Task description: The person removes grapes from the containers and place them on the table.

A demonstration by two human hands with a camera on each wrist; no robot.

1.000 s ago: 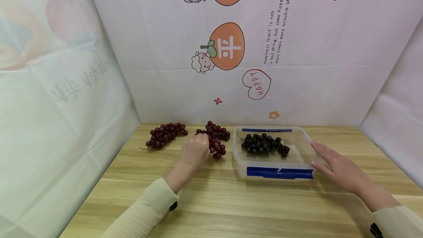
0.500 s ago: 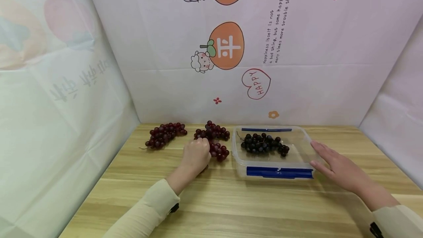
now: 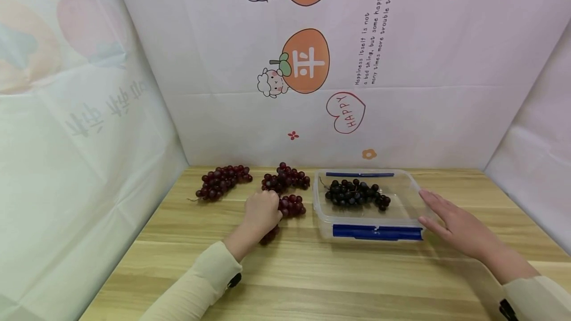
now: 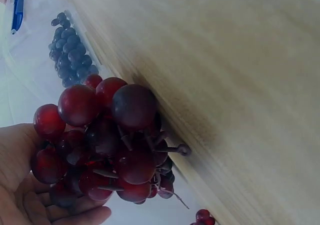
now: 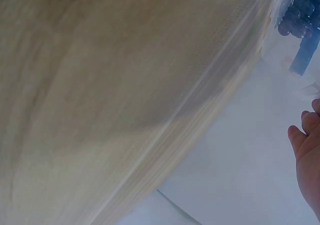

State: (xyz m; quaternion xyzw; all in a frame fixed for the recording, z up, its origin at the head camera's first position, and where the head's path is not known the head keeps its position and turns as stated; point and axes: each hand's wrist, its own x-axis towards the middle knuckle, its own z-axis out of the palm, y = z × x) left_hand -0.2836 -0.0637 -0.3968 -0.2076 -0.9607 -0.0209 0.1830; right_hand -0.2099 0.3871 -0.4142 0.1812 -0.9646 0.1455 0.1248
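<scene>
In the head view my left hand (image 3: 263,212) grips a bunch of red grapes (image 3: 292,205). Part of that bunch hangs out below the hand. The left wrist view has its red grapes (image 4: 100,140) and thin stems up close, the fingers (image 4: 37,205) curled under them. To the right, a clear plastic box (image 3: 403,207) stands without a lid on top, with a bunch of black grapes (image 3: 354,194) inside. My right hand (image 3: 464,227), fingers extended, rests against the box's right side. It shows at the edge of the right wrist view (image 5: 310,157).
Just behind my left hand lies another bunch of red grapes (image 3: 285,178), and a third red bunch (image 3: 223,182) is at the far left. A blue latch (image 3: 377,232) runs along the box's front. White printed cloth (image 3: 223,113) walls in the wooden table (image 3: 312,281).
My left hand has drawn slightly nearer with its red grapes, apart from the bunch behind, and more grapes now show beneath the hand. The right hand and box have stayed put.
</scene>
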